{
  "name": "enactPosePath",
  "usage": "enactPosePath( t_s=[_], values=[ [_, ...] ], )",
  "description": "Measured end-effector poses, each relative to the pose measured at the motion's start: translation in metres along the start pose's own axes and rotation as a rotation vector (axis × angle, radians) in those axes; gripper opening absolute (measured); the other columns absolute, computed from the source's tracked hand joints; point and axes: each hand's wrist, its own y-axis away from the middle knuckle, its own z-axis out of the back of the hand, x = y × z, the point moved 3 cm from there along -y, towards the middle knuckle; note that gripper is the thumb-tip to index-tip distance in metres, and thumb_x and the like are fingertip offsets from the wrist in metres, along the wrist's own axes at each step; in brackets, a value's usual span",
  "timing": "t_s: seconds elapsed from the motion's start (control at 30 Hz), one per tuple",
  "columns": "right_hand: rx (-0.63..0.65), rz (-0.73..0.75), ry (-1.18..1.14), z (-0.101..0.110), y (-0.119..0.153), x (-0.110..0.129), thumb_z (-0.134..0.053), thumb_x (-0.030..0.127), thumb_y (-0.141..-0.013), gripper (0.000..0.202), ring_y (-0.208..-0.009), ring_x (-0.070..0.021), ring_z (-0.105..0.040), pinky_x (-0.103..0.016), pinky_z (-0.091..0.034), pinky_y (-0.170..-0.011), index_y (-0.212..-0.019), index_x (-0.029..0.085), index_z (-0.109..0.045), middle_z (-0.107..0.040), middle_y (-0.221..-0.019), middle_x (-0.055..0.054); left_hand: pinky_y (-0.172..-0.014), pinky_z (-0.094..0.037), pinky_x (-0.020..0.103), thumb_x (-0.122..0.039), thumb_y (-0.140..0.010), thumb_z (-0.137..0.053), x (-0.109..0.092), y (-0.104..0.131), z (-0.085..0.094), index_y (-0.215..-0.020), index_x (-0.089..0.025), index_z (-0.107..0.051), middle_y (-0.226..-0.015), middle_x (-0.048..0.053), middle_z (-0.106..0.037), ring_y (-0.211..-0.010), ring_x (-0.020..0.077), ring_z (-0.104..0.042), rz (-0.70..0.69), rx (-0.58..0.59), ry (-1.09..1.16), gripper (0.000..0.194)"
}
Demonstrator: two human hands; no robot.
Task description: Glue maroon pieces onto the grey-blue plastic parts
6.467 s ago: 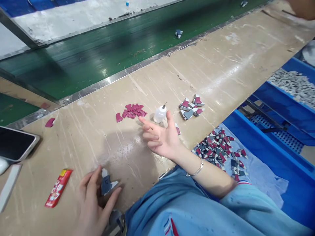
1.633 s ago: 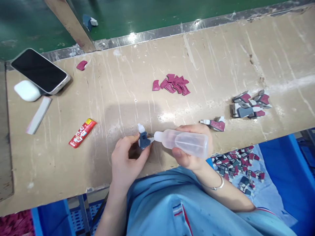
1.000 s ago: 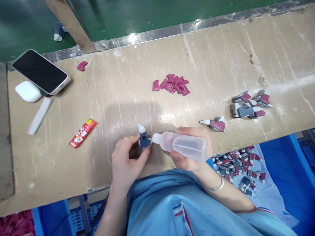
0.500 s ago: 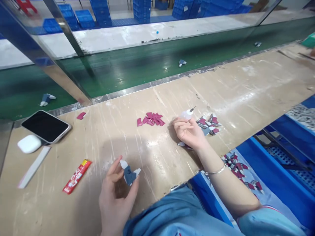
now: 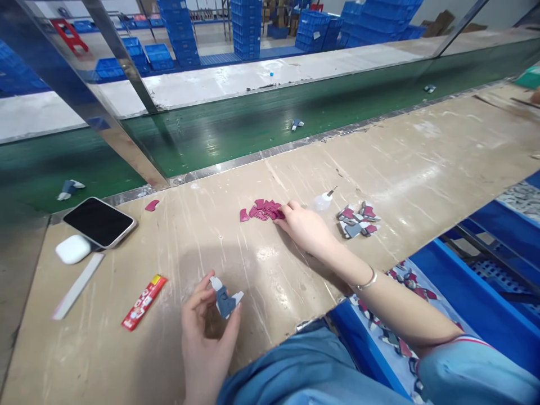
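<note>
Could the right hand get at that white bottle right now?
Probably yes: the white bottle is close beside the right hand with nothing visible between them, though the fingertips are at the maroon pieces.

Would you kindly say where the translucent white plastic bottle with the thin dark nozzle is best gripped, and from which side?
I would probably grip the bottle around its broad body, coming from the near side: its thin nozzle points up and rightward, and small grey, white and maroon pieces lie to the right.

Blue-and-white piece (image 5: 225, 304) in the left hand (image 5: 207, 340), right hand (image 5: 307, 229) at the maroon pieces (image 5: 261, 211) near a bottle (image 5: 323, 201).
</note>
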Motion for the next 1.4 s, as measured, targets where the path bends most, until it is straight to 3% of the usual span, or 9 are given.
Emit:
enactPosePath(
  t_s=[0.2, 0.4, 0.6, 0.73, 0.83, 0.93, 1.17, 1.3, 1.4],
  values=[
    [-0.008, -0.002, -0.03, 0.0, -0.006, -0.011, -0.074, 0.021, -0.097, 0.008, -0.092, -0.0261, -0.077, -0.031, -0.046, -0.067, -0.104, 0.021, -0.072, -0.079, -0.113, -0.012, -0.094, -0.07, 0.037, -0.058, -0.088, -0.086, -0.009, 0.003, -0.01, -0.112, -0.025, -0.063, -0.149, 0.021, -0.07, -0.124, 0.0289, -0.079, 0.039, -0.033, 0.008, 0.047],
    [0.041, 0.042, -0.164, -0.003, -0.002, -0.013, -0.06, 0.012, -0.09, 0.013, -0.076, -0.02, -0.069, -0.032, -0.046, -0.068, -0.092, 0.022, -0.068, -0.074, -0.085, -0.004, -0.091, -0.069, 0.036, -0.044, -0.089, -0.086, -0.017, 0.0, -0.019, -0.114, -0.027, -0.062, -0.153, 0.018, -0.07, -0.123, 0.0275, -0.08, 0.072, 0.074, 0.024, 0.038],
    [-0.001, 0.001, -0.226, -0.006, 0.002, -0.013, -0.063, 0.037, -0.101, 0.021, -0.084, -0.0243, -0.072, -0.036, -0.051, -0.074, -0.108, 0.018, -0.069, -0.078, -0.102, -0.011, -0.091, -0.068, 0.036, -0.032, -0.089, -0.082, -0.014, 0.001, -0.021, -0.114, -0.028, -0.061, -0.154, 0.016, -0.071, -0.124, 0.0268, -0.08, 0.1, 0.106, 0.015, 0.033],
    [-0.023, -0.019, -0.077, -0.004, 0.001, 0.001, -0.082, 0.049, -0.094, 0.032, -0.089, -0.0289, -0.075, -0.035, -0.045, -0.066, -0.101, 0.02, -0.07, -0.08, -0.108, -0.013, -0.095, -0.066, 0.038, -0.031, -0.09, -0.081, -0.009, 0.001, -0.02, -0.116, -0.027, -0.061, -0.156, 0.018, -0.069, -0.125, 0.0268, -0.079, 0.102, 0.112, 0.015, 0.032],
    [0.001, 0.004, -0.021, -0.002, 0.0, 0.01, -0.088, 0.044, -0.092, 0.031, -0.094, -0.0302, -0.077, -0.033, -0.04, -0.062, -0.102, 0.021, -0.07, -0.081, -0.109, -0.011, -0.098, -0.066, 0.038, -0.029, -0.091, -0.08, -0.009, 0.001, -0.02, -0.117, -0.027, -0.061, -0.155, 0.018, -0.069, -0.129, 0.027, -0.077, 0.1, 0.118, 0.022, 0.032],
    [0.023, 0.033, -0.059, -0.002, 0.004, 0.01, -0.089, 0.037, -0.091, 0.025, -0.093, -0.0276, -0.077, -0.032, -0.044, -0.065, -0.097, 0.021, -0.07, -0.08, -0.11, -0.009, -0.097, -0.066, 0.038, -0.028, -0.09, -0.08, -0.01, 0.002, -0.02, -0.116, -0.026, -0.06, -0.156, 0.019, -0.068, -0.127, 0.0271, -0.078, 0.111, 0.118, 0.032, 0.033],
    [0.126, 0.113, -0.422, -0.015, 0.016, -0.008, -0.085, 0.012, -0.085, 0.027, -0.083, -0.0219, -0.074, -0.035, -0.058, -0.076, -0.107, 0.019, -0.072, -0.077, -0.091, -0.004, -0.097, -0.064, 0.035, -0.029, -0.09, -0.081, -0.011, 0.003, -0.021, -0.116, -0.027, -0.06, -0.156, 0.016, -0.068, -0.127, 0.0247, -0.078, 0.148, 0.128, 0.062, 0.034],
    [0.012, 0.304, -0.6, -0.011, 0.028, -0.002, -0.081, 0.014, -0.092, 0.008, -0.08, -0.0195, -0.075, -0.035, -0.063, -0.075, -0.094, 0.021, -0.081, -0.079, -0.089, -0.004, -0.096, -0.063, 0.033, -0.027, -0.09, -0.08, -0.013, 0.003, -0.023, -0.116, -0.028, -0.06, -0.156, 0.015, -0.069, -0.127, 0.0234, -0.077, 0.153, 0.128, 0.086, 0.033],
    [-0.131, 0.527, -0.723, -0.006, 0.052, 0.016, -0.074, 0.019, -0.103, 0.014, -0.083, -0.017, -0.077, -0.032, -0.067, -0.077, -0.104, 0.026, -0.086, -0.08, -0.095, -0.003, -0.085, -0.063, 0.029, -0.026, -0.09, -0.082, -0.014, 0.003, -0.023, -0.114, -0.027, -0.06, -0.158, 0.014, -0.067, -0.103, 0.0176, -0.082, 0.169, 0.119, 0.076, 0.033]
  ],
)
